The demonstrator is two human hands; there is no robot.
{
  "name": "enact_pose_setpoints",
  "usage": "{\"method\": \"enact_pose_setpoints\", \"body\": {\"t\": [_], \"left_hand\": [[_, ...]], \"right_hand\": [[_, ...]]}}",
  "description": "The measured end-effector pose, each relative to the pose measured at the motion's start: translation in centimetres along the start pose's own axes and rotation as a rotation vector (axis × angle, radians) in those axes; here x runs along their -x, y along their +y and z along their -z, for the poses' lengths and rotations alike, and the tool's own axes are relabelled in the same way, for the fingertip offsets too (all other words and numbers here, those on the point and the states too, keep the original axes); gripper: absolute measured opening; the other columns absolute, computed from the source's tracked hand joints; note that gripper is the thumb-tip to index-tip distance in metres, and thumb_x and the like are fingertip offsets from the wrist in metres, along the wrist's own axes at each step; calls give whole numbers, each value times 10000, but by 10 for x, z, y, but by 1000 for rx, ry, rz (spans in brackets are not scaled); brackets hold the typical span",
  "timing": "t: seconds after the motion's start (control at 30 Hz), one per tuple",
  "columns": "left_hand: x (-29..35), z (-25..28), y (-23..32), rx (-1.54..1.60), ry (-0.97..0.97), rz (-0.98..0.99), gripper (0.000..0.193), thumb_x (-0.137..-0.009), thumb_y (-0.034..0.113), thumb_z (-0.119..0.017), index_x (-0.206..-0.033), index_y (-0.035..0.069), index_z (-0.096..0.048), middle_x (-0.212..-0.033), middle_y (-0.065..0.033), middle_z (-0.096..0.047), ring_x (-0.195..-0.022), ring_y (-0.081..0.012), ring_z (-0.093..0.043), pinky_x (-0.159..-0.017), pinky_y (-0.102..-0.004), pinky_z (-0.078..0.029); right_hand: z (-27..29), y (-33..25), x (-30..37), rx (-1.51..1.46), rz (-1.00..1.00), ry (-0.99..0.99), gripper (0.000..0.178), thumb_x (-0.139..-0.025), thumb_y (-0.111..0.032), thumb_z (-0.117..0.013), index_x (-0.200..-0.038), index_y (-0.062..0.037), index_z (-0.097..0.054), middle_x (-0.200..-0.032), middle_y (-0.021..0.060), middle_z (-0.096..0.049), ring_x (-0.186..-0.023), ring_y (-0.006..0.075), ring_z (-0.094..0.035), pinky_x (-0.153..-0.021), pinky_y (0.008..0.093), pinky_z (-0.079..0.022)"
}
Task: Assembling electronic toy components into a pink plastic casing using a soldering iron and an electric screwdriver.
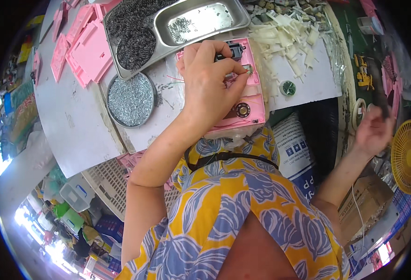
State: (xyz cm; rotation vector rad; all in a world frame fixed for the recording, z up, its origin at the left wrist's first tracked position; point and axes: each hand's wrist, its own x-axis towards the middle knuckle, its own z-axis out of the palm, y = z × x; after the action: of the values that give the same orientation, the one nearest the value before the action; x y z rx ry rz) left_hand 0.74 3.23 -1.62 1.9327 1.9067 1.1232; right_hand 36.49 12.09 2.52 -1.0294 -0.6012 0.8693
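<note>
The thumb and forefinger of the left hand (pixel 210 79) are pinched together on a small part (pixel 249 69), while its other fingers are curled over a pink housing (pixel 257 105). The housing is laid on the near edge of the tabletop (pixel 70 121), directly in front of the body, and is partly covered by the hand. Inside it, a black block (pixel 236 51) is seen just beyond the knuckles, and a round speaker-like disc (pixel 243 110) is set at the near end. Thin red wires (pixel 175 78) are seen to the left of the wrist. The right hand (pixel 373 131) is held well apart, out to the right; its fingers are blurred, and whether anything is gripped cannot be told. Just beyond the housing, a metal tray (pixel 243 21) is placed, with dark springs (pixel 133 39) heaped in its left part. To the left, a round dish (pixel 155 100) is filled with small silvery pieces (pixel 130 100). Farther left, flat pink panels (pixel 91 58) are piled. To the right, whitish plastic parts (pixel 285 39) are scattered, with a small round container (pixel 287 88) set near them.
</note>
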Motion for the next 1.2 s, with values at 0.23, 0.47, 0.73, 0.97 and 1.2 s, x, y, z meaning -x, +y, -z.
{"method": "enact_pose_setpoints", "body": {"t": [0.23, 0.47, 0.73, 0.97, 1.2], "left_hand": [[2, -6, -4, -40, 23, -36, 153, -676, 149, -856, -800, 123, -771, -1012, -12, -588, -1032, -271, -490, -915, -412, -343], [2, -7, -4, -91, 25, -80, 137, -681, 154, -846, -786, 139, -761, -1011, -8, -583, -1004, -269, -494, -887, -419, -342], [3, -9, -3, -115, 38, -106, 140, -675, 156, -846, -774, 140, -748, -998, 6, -599, -1003, -266, -502, -870, -428, -335], [4, -13, -3, -124, 59, -141, 147, -703, 165, -801, -722, 108, -667, -1002, 0, -597, -1017, -270, -508, -864, -477, -321], [3, -12, 1, -201, 76, -171, 141, -696, 166, -831, -761, 143, -708, -986, 8, -610, -972, -257, -538, -855, -435, -333]], "right_hand": [[-14, 55, 95, 265, -107, -838, 171, -906, -11, -670, -1045, 35, -583, -835, 90, -622, -618, 115, -570, -569, 232, -470], [-15, 65, 108, 345, -141, -936, 227, -883, 10, -721, -1078, 23, -604, -912, 46, -639, -762, 53, -544, -708, 195, -441], [-18, 67, 110, 382, -129, -946, 229, -884, 2, -728, -1081, 14, -611, -931, 31, -631, -773, 47, -523, -724, 195, -434], [-20, 69, 110, 451, -28, -960, 219, -856, 0, -749, -1041, 9, -633, -832, 35, -627, -687, 62, -521, -648, 205, -429], [-34, 76, 101, 376, 513, -1217, 216, -822, 19, -755, -1002, 37, -635, -683, 75, -586, -537, 162, -533, -496, 273, -394]]}}
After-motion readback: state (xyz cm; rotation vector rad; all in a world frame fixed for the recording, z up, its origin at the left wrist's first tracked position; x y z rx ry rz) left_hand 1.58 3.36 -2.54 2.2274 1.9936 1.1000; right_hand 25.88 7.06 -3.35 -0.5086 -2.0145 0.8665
